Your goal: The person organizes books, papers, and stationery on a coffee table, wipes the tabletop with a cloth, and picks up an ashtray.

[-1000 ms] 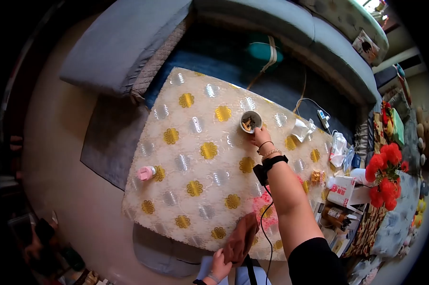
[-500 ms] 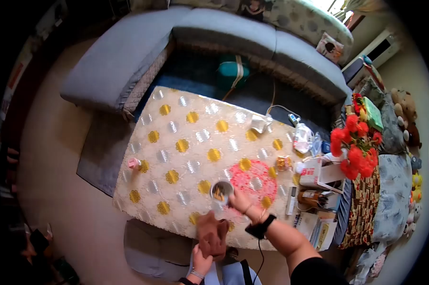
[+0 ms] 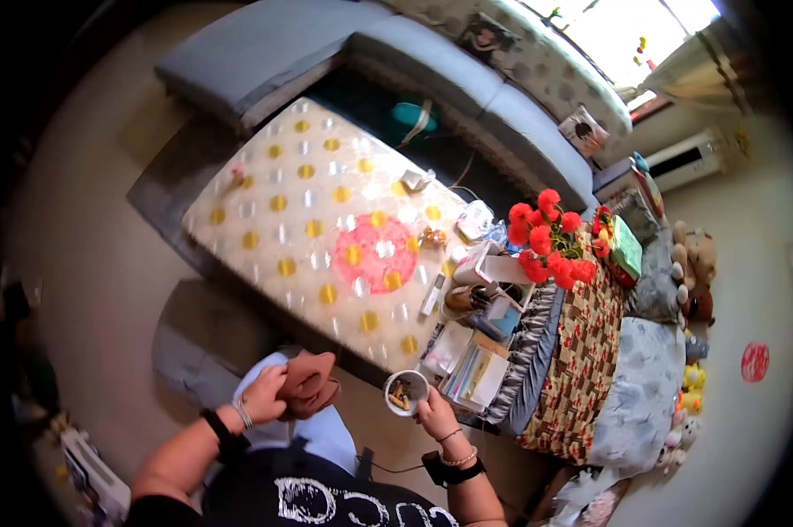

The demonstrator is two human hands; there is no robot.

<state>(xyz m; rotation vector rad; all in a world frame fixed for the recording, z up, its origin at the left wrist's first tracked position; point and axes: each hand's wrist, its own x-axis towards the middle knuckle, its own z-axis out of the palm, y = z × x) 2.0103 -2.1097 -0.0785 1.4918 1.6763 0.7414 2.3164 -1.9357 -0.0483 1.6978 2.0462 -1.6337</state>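
Observation:
My right hand (image 3: 436,415) grips a small round white cup (image 3: 405,392) with brownish bits inside, held off the table near my body. My left hand (image 3: 266,397) clutches a crumpled brown cloth (image 3: 308,386) against my lap. Both hands are in front of the low table (image 3: 264,189), which has a cream cover with gold and silver flower shapes and a pink round patch (image 3: 376,255) in the middle.
A small pink bottle (image 3: 236,173) stands at the table's far left edge. Boxes, papers and packets (image 3: 475,303) crowd its right end beside red flowers (image 3: 546,241). A grey sofa (image 3: 431,61) curves behind. Soft toys (image 3: 691,263) lie at the right.
My right hand has carried the cup from the far side of the table to off its near edge by my body. The view has swung away from the table; the left hand kept the cloth.

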